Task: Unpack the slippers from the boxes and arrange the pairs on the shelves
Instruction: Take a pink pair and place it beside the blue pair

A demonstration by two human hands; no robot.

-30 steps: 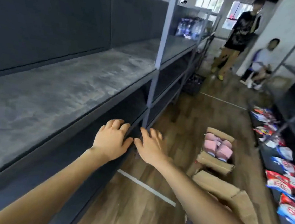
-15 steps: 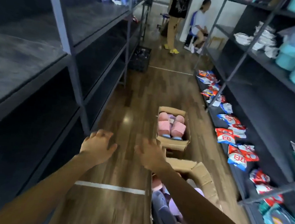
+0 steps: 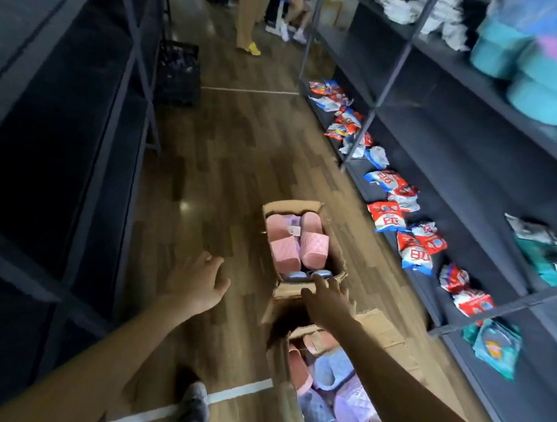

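The open cardboard box [image 3: 292, 208] stands on the wood floor [image 3: 234, 160] and serves as the reference. Pink slippers [image 3: 313, 244] lie inside it, packed side by side. The right hand [image 3: 328, 299] is over its near flap, fingers spread, gripping nothing; contact with the flap cannot be determined. The left hand [image 3: 197, 281] is to the left of the box over bare floor, fingers relaxed and empty. A second box [image 3: 384, 334] of mixed slippers [image 3: 337, 370] sits just nearer than the reference box. The left shelving [image 3: 44, 106] stands well apart from the box, with open floor between; the right shelving [image 3: 444, 151], its bottom edge lined with packets [image 3: 384, 216], stands closer.
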